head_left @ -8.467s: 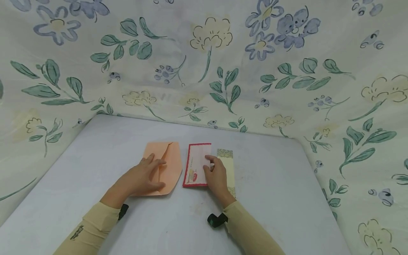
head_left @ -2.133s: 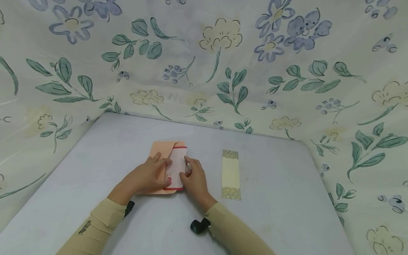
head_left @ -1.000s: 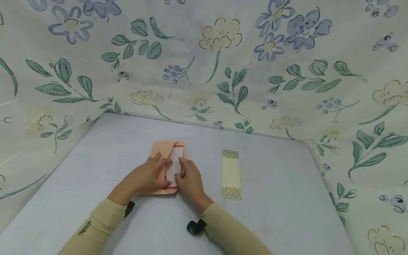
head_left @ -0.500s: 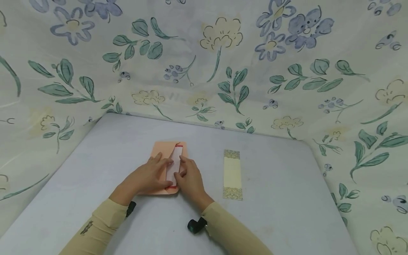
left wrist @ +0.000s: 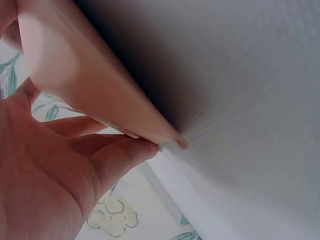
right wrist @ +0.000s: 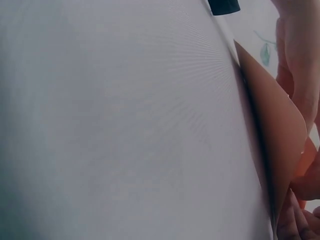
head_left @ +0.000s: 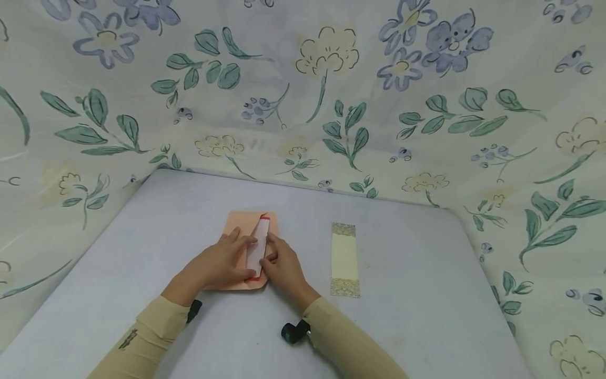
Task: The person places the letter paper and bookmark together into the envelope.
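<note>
A peach paper envelope (head_left: 236, 221) lies on the table, opening to the right. My left hand (head_left: 216, 263) rests on it with fingers spread, the fingertips and thumb over the opening's edge. A pale card with red borders (head_left: 258, 247) stands partly inside the envelope; only a narrow strip shows. My right hand (head_left: 284, 266) holds the card's right edge between curled fingers and thumb. In the left wrist view, the left hand (left wrist: 55, 170) touches the envelope (left wrist: 90, 85). In the right wrist view, the envelope (right wrist: 275, 130) is seen edge-on beside fingers.
To the right lies a narrow cream card (head_left: 344, 258) with gold patterned ends, flat on the white table (head_left: 416, 295). A floral cloth (head_left: 284, 105) hangs behind and at the sides of the table. Dark wrist cameras (head_left: 294, 332) sit at both sleeves.
The right hand has drawn the red-bordered card from beside the envelope leftward into it, and less of the card shows. The left hand stays on the envelope. The cream card lies still.
</note>
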A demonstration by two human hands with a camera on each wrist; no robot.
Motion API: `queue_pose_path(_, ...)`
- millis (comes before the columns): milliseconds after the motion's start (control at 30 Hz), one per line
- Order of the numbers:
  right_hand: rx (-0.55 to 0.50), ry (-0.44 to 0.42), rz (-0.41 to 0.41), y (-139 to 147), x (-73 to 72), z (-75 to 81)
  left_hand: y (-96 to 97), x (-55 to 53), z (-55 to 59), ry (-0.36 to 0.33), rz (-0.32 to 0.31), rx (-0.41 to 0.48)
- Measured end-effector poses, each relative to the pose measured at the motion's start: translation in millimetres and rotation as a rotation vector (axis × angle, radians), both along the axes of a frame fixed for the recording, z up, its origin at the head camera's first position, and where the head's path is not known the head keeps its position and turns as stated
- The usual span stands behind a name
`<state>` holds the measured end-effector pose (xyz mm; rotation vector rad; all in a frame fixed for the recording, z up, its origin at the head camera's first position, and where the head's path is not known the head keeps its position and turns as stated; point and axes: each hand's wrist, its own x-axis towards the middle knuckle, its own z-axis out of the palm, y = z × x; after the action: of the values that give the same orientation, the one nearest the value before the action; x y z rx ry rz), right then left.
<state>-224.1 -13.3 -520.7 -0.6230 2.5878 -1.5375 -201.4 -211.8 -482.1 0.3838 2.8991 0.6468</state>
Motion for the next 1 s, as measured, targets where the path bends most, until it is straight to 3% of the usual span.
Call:
queue_pose_path(400, -0.046, -0.034, 0.016, -9.7, -0.3, 1.2, 1.8, 0.3, 0.1, 0.031, -0.022, 0.003)
queue_pose_path(1000, -0.063, 0.013, 0.024, -13.8, -4.3, -2.7, -0.8, 1.4, -0.5, 0.046, -0.009, 0.009)
